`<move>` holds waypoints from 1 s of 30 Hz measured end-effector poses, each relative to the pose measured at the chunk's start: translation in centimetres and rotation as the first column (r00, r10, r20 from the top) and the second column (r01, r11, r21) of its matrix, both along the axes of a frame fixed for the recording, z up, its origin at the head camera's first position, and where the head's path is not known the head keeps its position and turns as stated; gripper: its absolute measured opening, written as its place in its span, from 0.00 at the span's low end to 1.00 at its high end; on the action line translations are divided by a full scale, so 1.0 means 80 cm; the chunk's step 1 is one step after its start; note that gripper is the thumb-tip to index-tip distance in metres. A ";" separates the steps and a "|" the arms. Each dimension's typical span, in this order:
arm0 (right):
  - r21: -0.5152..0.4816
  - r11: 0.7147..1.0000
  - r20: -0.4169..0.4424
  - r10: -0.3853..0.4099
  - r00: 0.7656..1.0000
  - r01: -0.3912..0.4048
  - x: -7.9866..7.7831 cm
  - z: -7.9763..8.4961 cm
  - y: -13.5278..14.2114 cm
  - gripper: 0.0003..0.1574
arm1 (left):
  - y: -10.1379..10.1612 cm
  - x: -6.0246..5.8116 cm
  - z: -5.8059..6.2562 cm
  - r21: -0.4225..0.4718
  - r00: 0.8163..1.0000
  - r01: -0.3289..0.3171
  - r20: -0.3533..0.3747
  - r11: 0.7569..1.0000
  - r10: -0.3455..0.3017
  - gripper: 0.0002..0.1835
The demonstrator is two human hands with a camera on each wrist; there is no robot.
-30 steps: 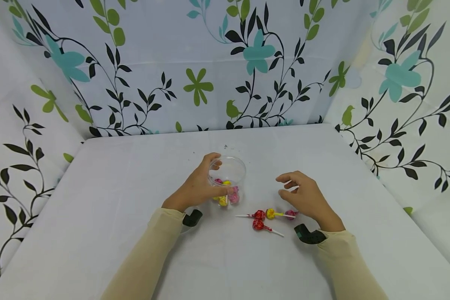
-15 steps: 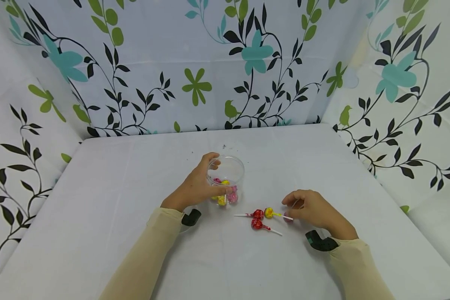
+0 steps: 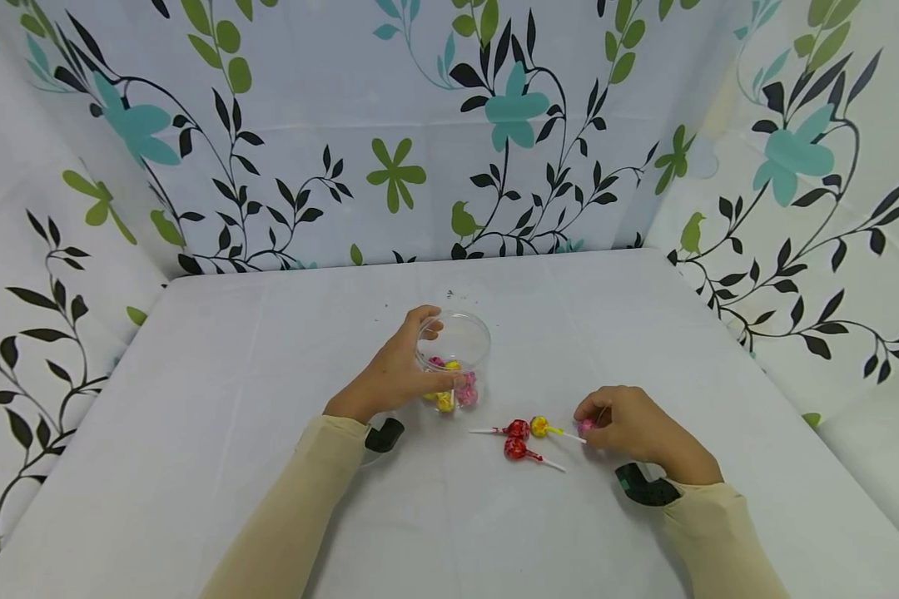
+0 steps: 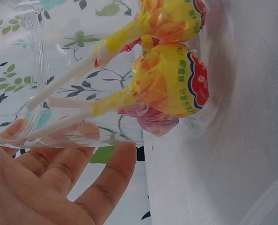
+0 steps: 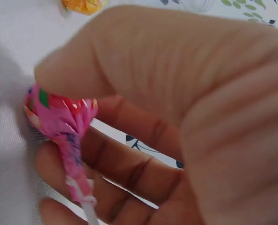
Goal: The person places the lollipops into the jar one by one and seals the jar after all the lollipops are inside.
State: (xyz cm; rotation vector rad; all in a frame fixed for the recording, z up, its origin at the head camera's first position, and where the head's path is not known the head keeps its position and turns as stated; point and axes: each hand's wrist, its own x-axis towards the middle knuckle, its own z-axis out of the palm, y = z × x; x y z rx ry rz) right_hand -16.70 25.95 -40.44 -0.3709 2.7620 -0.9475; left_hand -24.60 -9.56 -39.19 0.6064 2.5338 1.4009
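My left hand [image 3: 397,370] grips a clear plastic jar [image 3: 457,341] around its side, thumb in front and fingers behind. Inside it, yellow lollipops [image 4: 169,82] and pink lollipops [image 4: 153,119] lie heads down, as the left wrist view shows. Over on the right, my right hand [image 3: 637,426] pinches a pink lollipop [image 5: 59,112] by its wrapped head between thumb and fingers, close over the table. Just left of that hand lie a yellow lollipop [image 3: 541,426] and two red lollipops, one [image 3: 519,428] behind the other [image 3: 517,449].
A white cloth covers the table [image 3: 270,349]. Partly behind the left wrist shows the curved edge of a clear round piece [image 3: 374,459]. Leaf-patterned curtains [image 3: 307,125] hang around the back and sides.
My right hand has come down and slightly right onto the pink lollipop, its fingers closing on the head, and shifts it a little right. The left hand and jar stay put.
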 end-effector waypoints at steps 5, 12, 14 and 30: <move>0.015 0.998 -0.063 -0.054 0.997 0.055 -0.001 0.003 -0.001 0.13 | 0.002 0.001 0.001 -0.002 1.000 -0.011 0.012 1.000 0.011 0.57; -0.020 0.997 -0.158 -0.071 0.985 0.069 -0.006 0.012 -0.005 0.12 | 0.001 0.001 0.001 -0.005 1.000 -0.017 0.013 1.000 0.017 0.56; -0.032 0.997 -0.187 -0.081 0.979 0.076 -0.009 0.016 -0.008 0.12 | 0.000 0.001 0.001 -0.002 1.000 -0.012 0.011 1.000 0.012 0.57; -0.158 0.986 -0.364 -0.115 0.924 0.060 -0.025 0.049 -0.032 0.12 | -0.001 -0.001 -0.001 0.005 1.000 0.002 -0.006 1.000 -0.002 0.56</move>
